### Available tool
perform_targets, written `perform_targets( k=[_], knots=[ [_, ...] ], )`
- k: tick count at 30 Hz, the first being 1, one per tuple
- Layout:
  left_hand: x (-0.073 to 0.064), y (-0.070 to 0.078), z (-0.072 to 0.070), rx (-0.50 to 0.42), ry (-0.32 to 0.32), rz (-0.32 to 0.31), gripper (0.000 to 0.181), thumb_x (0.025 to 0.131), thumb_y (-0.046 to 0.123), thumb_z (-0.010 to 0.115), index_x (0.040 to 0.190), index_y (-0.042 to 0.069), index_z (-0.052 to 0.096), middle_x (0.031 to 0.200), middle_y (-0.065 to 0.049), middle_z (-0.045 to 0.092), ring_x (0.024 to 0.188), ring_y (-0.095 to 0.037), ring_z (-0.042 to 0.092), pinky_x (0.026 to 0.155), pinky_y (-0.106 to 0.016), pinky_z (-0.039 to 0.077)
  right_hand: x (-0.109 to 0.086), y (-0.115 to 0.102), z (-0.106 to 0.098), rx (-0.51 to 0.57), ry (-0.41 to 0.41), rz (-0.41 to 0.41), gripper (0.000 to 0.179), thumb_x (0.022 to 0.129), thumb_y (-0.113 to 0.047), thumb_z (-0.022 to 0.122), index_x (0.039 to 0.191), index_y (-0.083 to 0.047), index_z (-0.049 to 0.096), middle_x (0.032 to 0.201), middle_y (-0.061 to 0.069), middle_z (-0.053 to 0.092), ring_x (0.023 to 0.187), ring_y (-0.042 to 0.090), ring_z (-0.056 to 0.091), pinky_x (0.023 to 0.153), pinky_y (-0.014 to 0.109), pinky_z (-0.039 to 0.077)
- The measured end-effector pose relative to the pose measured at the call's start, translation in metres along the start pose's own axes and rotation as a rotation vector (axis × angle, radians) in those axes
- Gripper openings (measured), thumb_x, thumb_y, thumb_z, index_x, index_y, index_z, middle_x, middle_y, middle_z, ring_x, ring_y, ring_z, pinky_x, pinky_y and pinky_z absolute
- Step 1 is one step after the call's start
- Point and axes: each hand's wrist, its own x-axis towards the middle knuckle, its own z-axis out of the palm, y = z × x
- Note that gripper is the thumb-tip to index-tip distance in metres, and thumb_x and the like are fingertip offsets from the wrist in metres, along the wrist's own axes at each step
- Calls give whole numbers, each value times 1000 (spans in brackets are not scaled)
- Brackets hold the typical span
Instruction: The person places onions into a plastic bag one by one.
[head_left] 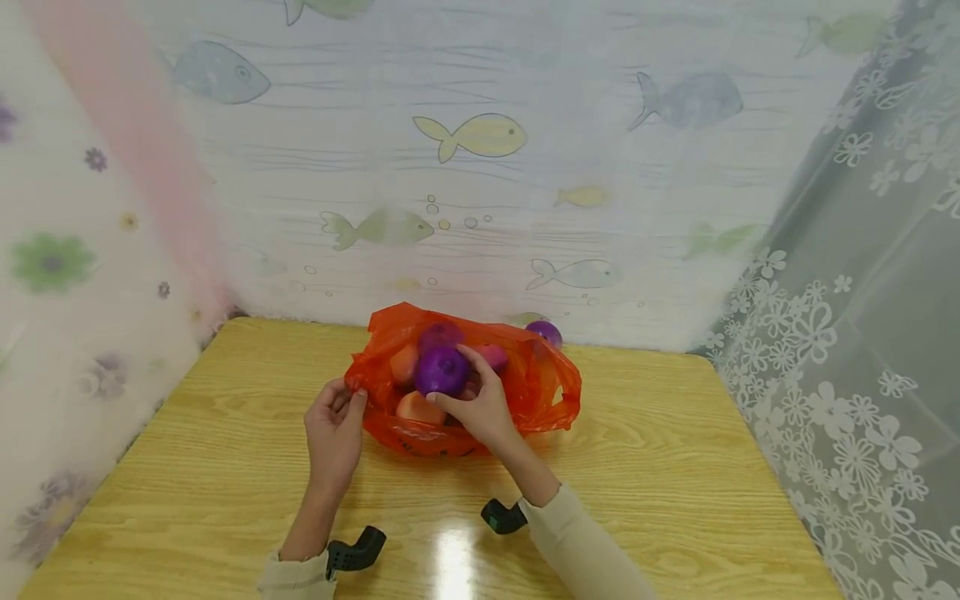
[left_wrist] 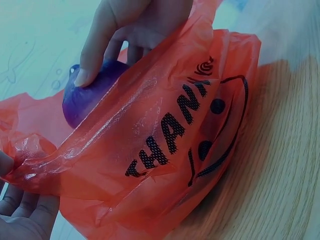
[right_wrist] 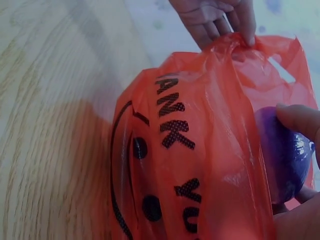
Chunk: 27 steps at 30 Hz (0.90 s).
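A red plastic bag [head_left: 442, 439] printed with THANK YOU and a smiley lies on the table with its mouth open upward. My left hand [head_left: 334, 433] pinches the left end of its rim between thumb and fingers. In my right hand [head_left: 486, 407], thumb and fingers grip a glossy round purple fruit [head_left: 441, 372] at the bag's mouth. The left wrist view shows this purple fruit [left_wrist: 92, 95] partly behind the bag's front wall. Around it in the bag are orange-peach round fruits [head_left: 420, 407], a pink piece [head_left: 492, 357] and another purple one [head_left: 440, 335].
Another purple round fruit [head_left: 545, 333] shows behind the bag's back right rim. The yellow wooden table [head_left: 660, 467] ends at a curtain [head_left: 480, 192] with fish prints. A dark wrist device [head_left: 357, 550] sits on the left wrist, a second [head_left: 503, 517] on the right.
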Motion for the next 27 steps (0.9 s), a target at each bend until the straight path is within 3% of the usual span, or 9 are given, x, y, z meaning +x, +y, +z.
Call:
perform_targets(
  k=[11, 19, 27],
  knots=[
    [0, 0, -1, 48, -12, -47, 18, 103, 1, 55, 118, -7, 61, 101, 11, 69, 95, -5, 67, 87, -15, 55, 3, -3, 14, -40, -29, -14, 79, 82, -15, 85, 150, -12, 46, 148, 13, 50, 119, 35, 59, 103, 49, 52],
    [-1, -1, -2, 42, -8, -34, 18, 102, 0, 55, 117, -9, 60, 100, 11, 69, 94, -5, 68, 88, -14, 55, 6, -2, 22, -39, -24, -9, 80, 82, -13, 85, 151, -12, 45, 147, 15, 50, 118, 34, 59, 101, 47, 54],
    [0, 0, -2, 46, -14, -21, 20, 102, 0, 55, 119, -9, 61, 102, 11, 69, 96, -5, 68, 88, -14, 54, 8, -4, 23, 84, -20, -50, 73, 84, -1, 81, 149, -2, 46, 141, 23, 53, 122, 46, 52, 101, 53, 53]
  ],
)
